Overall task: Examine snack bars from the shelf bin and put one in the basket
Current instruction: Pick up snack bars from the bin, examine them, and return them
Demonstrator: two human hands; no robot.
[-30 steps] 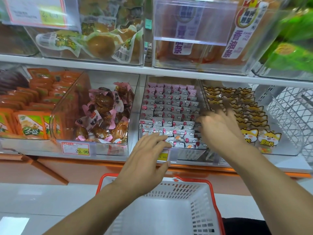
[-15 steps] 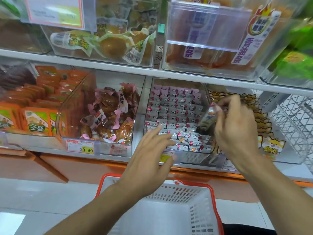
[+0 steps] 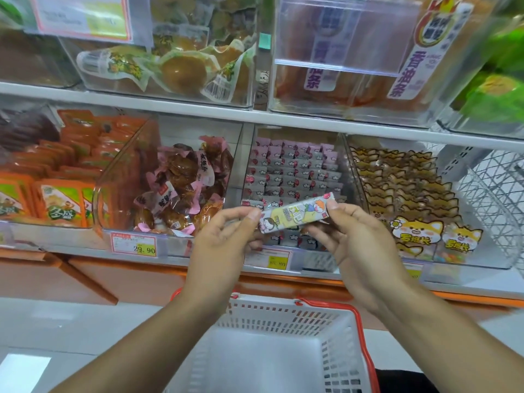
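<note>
1. Shop shelving fills the view: white shelf boards point(image 3: 198, 112) carry rows of clear plastic bins, with an orange trim strip point(image 3: 283, 282) running below the lower shelf.
2. Front and centre, both hands are up on one thin snack bar in a white and yellow wrapper with cartoon figures point(image 3: 296, 215), held almost level, its right end a touch higher.
3. Left hand point(image 3: 224, 245): thumb and fingertips pinch the bar's left end, the other fingers curled loosely beneath.
4. Right hand point(image 3: 360, 239): thumb on top at the right end, fingers tucked under the bar, a firm pinch.
5. That bar sits in the air just in front of the clear shelf bin of small pink and white wrapped bars point(image 3: 295, 177), well above the basket.
6. Down below, the white plastic shopping basket with its orange-red rim point(image 3: 360, 330) waits between the forearms, and its floor looks bare.
7. Left of the middle bin, a clear bin of brown snacks in pink-edged wrappers point(image 3: 181, 191), with a price tag reading 29.90 point(image 3: 133, 246) on its front.
8. Far left, orange packets point(image 3: 61, 202) stand in rows.
9. Right of the middle bin, packs printed with cartoon foxes point(image 3: 416, 231); the small print there is too blurred to read, and a white wire rack point(image 3: 493, 199) stands beyond.
</note>
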